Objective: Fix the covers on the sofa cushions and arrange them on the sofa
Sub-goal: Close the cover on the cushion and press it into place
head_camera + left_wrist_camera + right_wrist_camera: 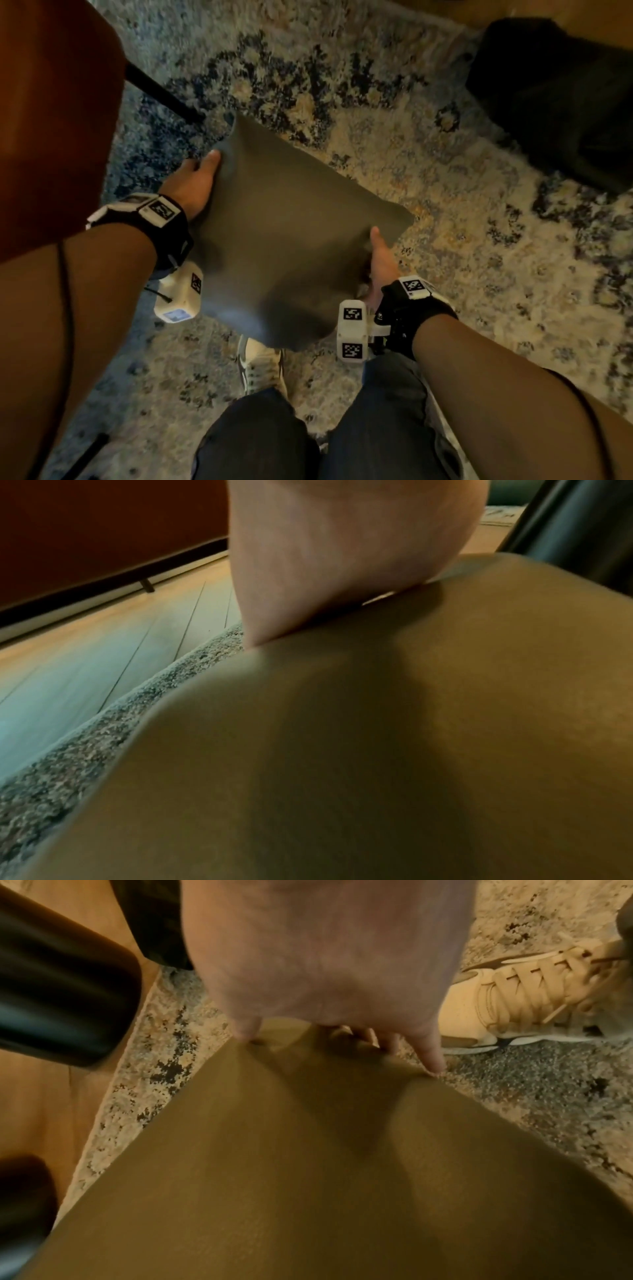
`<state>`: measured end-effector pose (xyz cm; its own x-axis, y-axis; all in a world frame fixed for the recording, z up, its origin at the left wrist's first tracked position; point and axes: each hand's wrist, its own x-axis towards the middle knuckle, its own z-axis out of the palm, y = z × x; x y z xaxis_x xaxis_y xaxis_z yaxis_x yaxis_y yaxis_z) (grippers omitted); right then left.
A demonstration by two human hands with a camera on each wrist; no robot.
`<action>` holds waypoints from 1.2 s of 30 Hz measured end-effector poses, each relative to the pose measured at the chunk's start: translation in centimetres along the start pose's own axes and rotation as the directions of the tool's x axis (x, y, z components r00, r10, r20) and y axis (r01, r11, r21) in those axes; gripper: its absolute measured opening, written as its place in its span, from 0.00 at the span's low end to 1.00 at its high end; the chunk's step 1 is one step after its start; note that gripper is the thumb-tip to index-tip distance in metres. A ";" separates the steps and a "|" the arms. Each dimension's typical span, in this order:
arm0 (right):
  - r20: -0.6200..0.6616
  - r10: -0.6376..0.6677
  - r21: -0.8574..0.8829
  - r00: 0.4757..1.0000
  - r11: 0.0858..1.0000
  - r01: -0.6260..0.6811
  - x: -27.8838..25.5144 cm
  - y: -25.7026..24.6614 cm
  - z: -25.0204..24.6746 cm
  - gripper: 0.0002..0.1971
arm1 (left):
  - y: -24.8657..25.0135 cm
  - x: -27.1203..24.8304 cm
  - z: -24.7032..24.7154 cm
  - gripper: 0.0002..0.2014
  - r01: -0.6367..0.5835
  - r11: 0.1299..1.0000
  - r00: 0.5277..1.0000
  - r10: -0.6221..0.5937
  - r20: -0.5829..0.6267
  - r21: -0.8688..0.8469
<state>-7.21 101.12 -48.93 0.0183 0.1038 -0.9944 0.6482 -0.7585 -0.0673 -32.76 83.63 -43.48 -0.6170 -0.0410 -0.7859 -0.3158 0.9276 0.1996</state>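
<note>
Cushion: I am holding the olive cushion [291, 226] in the air above the patterned rug [462, 205], between my knees and the orange sofa [51, 102].
Left hand: my left hand [197, 181] is clamping one edge, thumb on top, fingers hidden beneath.
Right hand: my right hand [380, 260] is pinching the opposite edge, fingers curling under.
Risk: I am judging the edge grips shallow; the cover could be sliding on its filling, so the cushion might be sagging or dropping onto my shoe [262, 363].

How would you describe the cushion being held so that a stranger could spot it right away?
Start from the big shaggy patterned rug that covers the floor. Above it, in front of the person's knees, the left hand and right hand grip opposite edges of a square cushion. It is plain, smooth olive-grey, unlike the mottled rug and the dark shape at the far right.
</note>
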 end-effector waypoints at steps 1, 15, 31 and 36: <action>0.023 0.006 0.030 1.000 1.000 -0.006 0.6 0.2 0.0 0.78 | -0.1 -0.1 0.1 0.39 -0.008 1.000 1.000 0.008 0.006 -0.002; -0.021 -0.115 0.079 0.993 0.990 0.116 -19.7 -3.4 -1.8 0.47 | -3.2 -12.2 -5.9 0.40 -0.038 0.927 0.998 0.054 0.032 -0.374; 0.161 -0.385 -0.295 0.909 0.860 0.416 -45.2 -3.4 3.5 0.56 | -12.9 -37.6 -18.6 0.38 0.017 0.532 0.968 -0.221 -0.119 -0.847; 0.295 -0.435 -0.429 0.851 0.735 0.525 -50.3 -0.5 13.7 0.47 | -22.3 -39.0 -22.3 0.54 -0.010 0.247 0.931 -0.352 -0.099 -0.969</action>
<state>-18.88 87.52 -0.01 -0.4911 0.2287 -0.8405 0.8126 -0.2274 -0.5367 -17.74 56.24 -4.28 -0.5346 -0.4016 -0.7436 -0.7704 -0.1301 0.6241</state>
